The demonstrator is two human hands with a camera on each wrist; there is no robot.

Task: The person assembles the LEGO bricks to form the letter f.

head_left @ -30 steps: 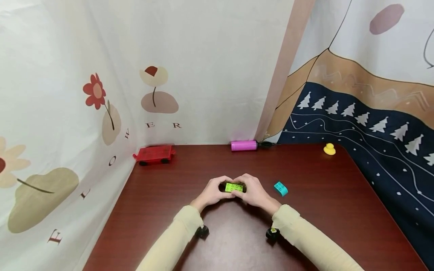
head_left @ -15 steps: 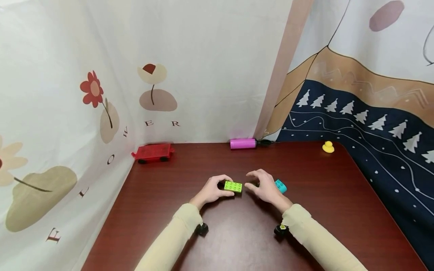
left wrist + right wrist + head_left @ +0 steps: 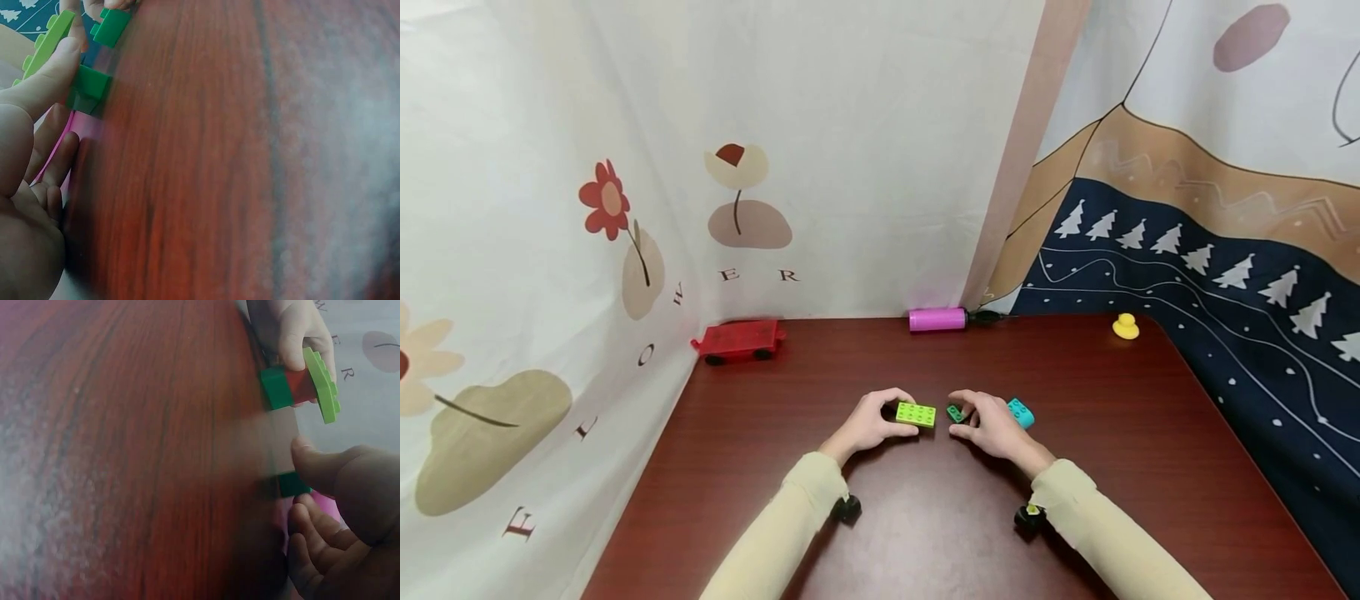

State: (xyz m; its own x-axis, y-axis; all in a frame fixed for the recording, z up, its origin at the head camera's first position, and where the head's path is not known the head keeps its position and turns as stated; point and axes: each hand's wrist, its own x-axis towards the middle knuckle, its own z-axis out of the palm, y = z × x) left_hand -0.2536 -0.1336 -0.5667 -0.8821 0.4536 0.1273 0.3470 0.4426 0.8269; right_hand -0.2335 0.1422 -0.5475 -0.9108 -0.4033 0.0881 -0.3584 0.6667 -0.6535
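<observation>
My left hand [image 3: 868, 421] grips a small stack of toy building bricks [image 3: 916, 414] at the middle of the table. Its lime-green top brick [image 3: 322, 384], red middle brick [image 3: 300, 386] and dark green bottom brick [image 3: 276, 387] show in the right wrist view. To the right of the stack, my right hand [image 3: 994, 423] has its thumb and fingers spread around a loose dark green brick [image 3: 955, 413] on the table. The thumb stands apart from that brick in the right wrist view. Just behind the right hand lies a turquoise brick [image 3: 1021, 412], partly covered by it.
Along the back edge of the brown table [image 3: 917, 533] are a red toy cart [image 3: 740, 339] and a purple cylinder [image 3: 937, 319] with a black end. A yellow rubber duck [image 3: 1125, 326] sits at the back right corner. Printed curtains hang behind and at both sides.
My right hand has let go of the stack and moved right, to the loose dark green brick. The left hand keeps holding the stack in the same place.
</observation>
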